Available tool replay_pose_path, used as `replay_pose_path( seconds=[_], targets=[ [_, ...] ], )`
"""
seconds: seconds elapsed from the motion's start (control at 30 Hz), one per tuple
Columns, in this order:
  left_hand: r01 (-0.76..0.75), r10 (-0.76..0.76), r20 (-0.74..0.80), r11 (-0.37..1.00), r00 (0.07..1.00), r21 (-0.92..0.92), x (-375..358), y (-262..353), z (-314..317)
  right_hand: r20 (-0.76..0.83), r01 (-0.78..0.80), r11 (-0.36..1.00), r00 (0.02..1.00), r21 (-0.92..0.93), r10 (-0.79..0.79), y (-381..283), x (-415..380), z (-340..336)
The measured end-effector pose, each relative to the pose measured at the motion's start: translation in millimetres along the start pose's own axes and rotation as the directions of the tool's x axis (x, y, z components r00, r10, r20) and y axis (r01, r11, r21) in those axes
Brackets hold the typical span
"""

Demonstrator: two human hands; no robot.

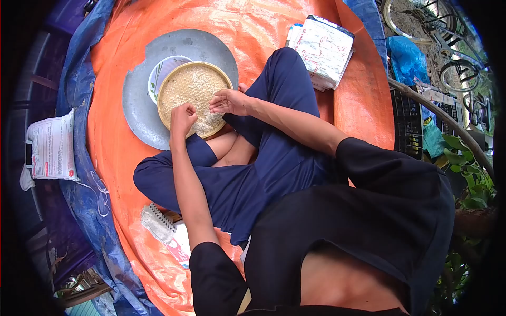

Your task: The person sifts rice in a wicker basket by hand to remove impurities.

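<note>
A round woven tray (161, 108) holds a layer of pale grains (192, 87). My left hand (183, 118) is over its lower edge, fingers curled together in a pinch; whatever they hold is too small to see. Over the tray's right side is my right hand (230, 101), its fingers apart and slightly bent, with nothing visible in it. The woven tray partly covers a white bowl with a green leaf pattern (158, 75), and both rest on a wide grey metal tray (211, 46). My crossed legs in dark blue trousers lie just below.
Beneath everything spreads an orange tarp (113, 124) with blue edges. A white printed package (324, 50) lies at the upper right, a spiral notebook (159, 218) by my left knee. Beyond are a white printed bag (52, 150), a black crate (407, 124) and bicycles (445, 50).
</note>
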State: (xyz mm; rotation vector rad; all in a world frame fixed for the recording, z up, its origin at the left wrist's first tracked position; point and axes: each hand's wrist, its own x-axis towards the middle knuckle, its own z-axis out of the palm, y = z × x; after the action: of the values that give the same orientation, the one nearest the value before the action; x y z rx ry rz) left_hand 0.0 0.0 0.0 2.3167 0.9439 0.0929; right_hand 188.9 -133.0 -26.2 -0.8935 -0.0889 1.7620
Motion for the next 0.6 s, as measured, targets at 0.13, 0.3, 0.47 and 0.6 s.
replay_pose_path(
  seconds=[0.13, 0.3, 0.47, 0.6],
  targets=[
    [-0.132, 0.132, 0.045, 0.991, 0.990, -0.012, 0.5, 8.1, 10.2, -0.016, 0.009, 1.000, 1.000, -0.003, -0.009, -3.3, 0.8, -0.1],
    [-0.186, 0.173, 0.103, 0.972, 0.980, 0.140, -2.0, 17.9, 9.0, -0.015, 0.028, 1.000, 0.999, -0.011, -0.028, -2.0, -0.2, 1.8],
    [-0.142, 0.121, 0.125, 0.974, 0.985, 0.176, -5.2, 25.4, 6.3, 0.011, 0.033, 0.999, 0.999, -0.022, -0.033, -0.8, 0.3, 1.6],
    [-0.179, 0.140, 0.157, 0.947, 0.978, 0.268, -0.6, 23.5, 21.0, -0.023, 0.025, 1.000, 0.999, -0.014, -0.026, -2.8, -3.0, 3.1]
  ],
)
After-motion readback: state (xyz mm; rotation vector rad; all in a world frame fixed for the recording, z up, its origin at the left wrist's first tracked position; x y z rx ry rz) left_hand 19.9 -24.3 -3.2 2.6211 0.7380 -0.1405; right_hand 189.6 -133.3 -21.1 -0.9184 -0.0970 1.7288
